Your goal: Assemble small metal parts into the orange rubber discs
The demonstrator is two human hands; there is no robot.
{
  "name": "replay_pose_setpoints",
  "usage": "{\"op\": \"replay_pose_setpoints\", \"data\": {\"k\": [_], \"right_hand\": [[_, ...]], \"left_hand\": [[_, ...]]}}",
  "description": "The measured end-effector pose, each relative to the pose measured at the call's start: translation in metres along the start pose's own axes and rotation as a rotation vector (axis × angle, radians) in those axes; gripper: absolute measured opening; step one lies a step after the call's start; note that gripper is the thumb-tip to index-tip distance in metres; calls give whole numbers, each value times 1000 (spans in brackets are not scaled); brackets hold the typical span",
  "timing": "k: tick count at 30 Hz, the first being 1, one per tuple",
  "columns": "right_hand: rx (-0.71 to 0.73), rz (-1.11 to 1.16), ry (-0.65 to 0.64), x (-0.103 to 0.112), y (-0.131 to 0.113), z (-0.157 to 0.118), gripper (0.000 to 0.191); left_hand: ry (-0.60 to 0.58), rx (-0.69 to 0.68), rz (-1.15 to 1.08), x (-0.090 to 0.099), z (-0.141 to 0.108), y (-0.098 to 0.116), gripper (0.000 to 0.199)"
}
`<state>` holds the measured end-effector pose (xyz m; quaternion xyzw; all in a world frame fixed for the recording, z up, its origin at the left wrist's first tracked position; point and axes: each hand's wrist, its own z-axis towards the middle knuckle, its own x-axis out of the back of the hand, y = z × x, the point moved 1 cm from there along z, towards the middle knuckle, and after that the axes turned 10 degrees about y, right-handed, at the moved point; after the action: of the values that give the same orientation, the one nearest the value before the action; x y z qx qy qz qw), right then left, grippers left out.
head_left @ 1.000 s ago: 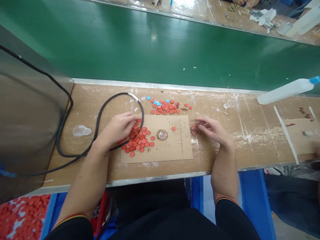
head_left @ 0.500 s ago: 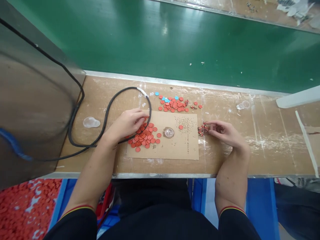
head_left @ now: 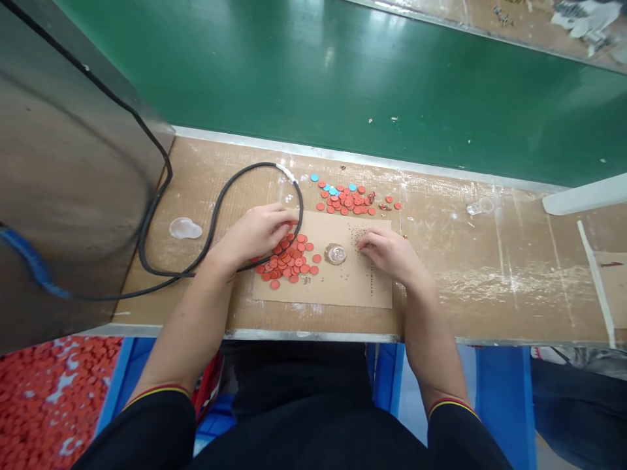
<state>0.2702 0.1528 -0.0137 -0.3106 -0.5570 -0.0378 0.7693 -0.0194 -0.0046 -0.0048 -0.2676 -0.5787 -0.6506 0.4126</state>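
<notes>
My left hand is over the upper edge of a heap of red discs, fingers bent together. Red shows at its fingertips, apparently a red disc pinched there. On the right part of a cardboard sheet, my right hand closes its fingertips on the spot of a single red disc, now mostly covered by the fingers. Between the hands, a small clear round piece sits in a hole or dark patch of the sheet. Tiny dark specks are scattered near the right fingertips.
A black cable loops over the bench and around my left hand. Behind the sheet lie more red discs with a few blue discs. Clear plastic pieces lie on the bench. A metal box stands left; a green belt runs behind.
My right hand has moved left from the small red-and-metal pile beside the sheet to the single red disc on it. My left hand stays at the heap. The view has shifted slightly.
</notes>
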Motion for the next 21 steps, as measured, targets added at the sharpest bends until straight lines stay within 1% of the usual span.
{"op": "replay_pose_setpoints", "data": {"k": [2, 5, 8, 10, 13, 17, 21], "right_hand": [[45, 115, 49, 2, 4, -4, 21], [71, 259, 192, 8, 6, -9, 26], [61, 314, 331, 12, 5, -12, 29], [66, 314, 392, 14, 3, -13, 31], [73, 298, 435, 15, 0, -14, 35], [104, 305, 490, 15, -2, -16, 35], [76, 264, 469, 15, -1, -18, 38]], "left_hand": [[13, 2, -4, 0, 1, -2, 39], [38, -7, -1, -1, 1, -5, 39], [33, -18, 11, -1, 0, -4, 39], [17, -16, 19, -1, -1, -2, 38], [7, -19, 27, 1, -2, 1, 38], [14, -22, 30, 1, -2, 1, 39], [24, -13, 20, 0, -2, -1, 39]]}}
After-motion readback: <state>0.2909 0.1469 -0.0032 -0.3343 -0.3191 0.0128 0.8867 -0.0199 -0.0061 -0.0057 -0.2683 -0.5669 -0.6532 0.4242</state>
